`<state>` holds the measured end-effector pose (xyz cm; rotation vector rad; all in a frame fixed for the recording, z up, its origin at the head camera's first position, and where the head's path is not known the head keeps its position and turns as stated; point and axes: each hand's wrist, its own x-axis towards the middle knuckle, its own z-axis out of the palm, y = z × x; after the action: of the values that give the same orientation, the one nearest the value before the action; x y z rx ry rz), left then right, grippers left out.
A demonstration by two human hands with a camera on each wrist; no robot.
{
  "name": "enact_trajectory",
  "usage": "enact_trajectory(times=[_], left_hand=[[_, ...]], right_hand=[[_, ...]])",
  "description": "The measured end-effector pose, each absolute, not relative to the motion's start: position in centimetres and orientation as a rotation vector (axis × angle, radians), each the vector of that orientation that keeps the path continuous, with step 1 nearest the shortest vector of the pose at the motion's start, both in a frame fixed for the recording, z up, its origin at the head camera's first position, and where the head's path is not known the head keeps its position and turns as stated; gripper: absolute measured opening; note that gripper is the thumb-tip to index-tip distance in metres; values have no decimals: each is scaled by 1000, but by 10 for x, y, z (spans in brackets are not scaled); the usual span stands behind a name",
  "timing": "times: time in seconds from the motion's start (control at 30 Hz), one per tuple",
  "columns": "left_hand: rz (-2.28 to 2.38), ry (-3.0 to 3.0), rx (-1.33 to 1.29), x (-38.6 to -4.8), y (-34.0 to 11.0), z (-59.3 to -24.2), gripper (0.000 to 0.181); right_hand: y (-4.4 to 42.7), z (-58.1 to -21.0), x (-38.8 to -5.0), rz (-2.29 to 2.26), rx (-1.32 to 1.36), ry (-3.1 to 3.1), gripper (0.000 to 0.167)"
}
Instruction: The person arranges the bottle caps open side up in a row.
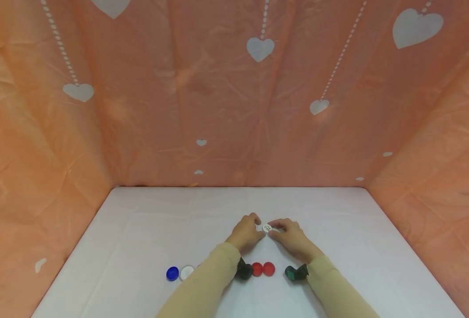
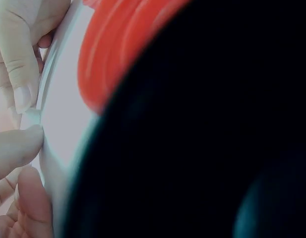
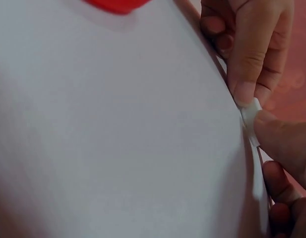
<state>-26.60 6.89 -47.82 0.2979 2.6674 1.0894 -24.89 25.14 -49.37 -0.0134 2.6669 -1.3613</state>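
A small white bottle cap (image 1: 267, 228) with dark marks on its top is held just above or at the white table, between both hands. From its right side my right hand (image 1: 291, 238) pinches it with thumb and fingers. On the opposite side my left hand (image 1: 247, 232) curves its thumb and forefinger to the cap's edge. The right wrist view shows both thumbs against the side of the white cap (image 3: 250, 120). In the left wrist view the cap (image 2: 31, 117) is mostly covered by fingers.
Nearer me, two red caps (image 1: 268, 269) lie side by side. Further left are a blue cap (image 1: 172, 273) and a white round cap (image 1: 186, 272), with the left sleeve (image 1: 206, 280) covering part of the row. Orange cloth (image 1: 234, 110) with white hearts walls the table.
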Motion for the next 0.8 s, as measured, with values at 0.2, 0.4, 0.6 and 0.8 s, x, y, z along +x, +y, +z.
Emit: enact_trajectory(times=[0.2, 0.4, 0.6, 0.8], left_hand=[[1119, 2662, 319, -263, 68, -478, 33], [1197, 2645, 333, -260, 64, -478, 25], [1239, 2630, 337, -256, 63, -480, 16], [1385, 2537, 305, -254, 65, -479, 14]], right_hand=[[250, -490, -246, -1345, -2, 2654, 26], [249, -488, -245, -1352, -15, 2638, 26], [249, -489, -244, -1314, -39, 2691, 24], [252, -493, -243, -1422, -87, 2652, 29]])
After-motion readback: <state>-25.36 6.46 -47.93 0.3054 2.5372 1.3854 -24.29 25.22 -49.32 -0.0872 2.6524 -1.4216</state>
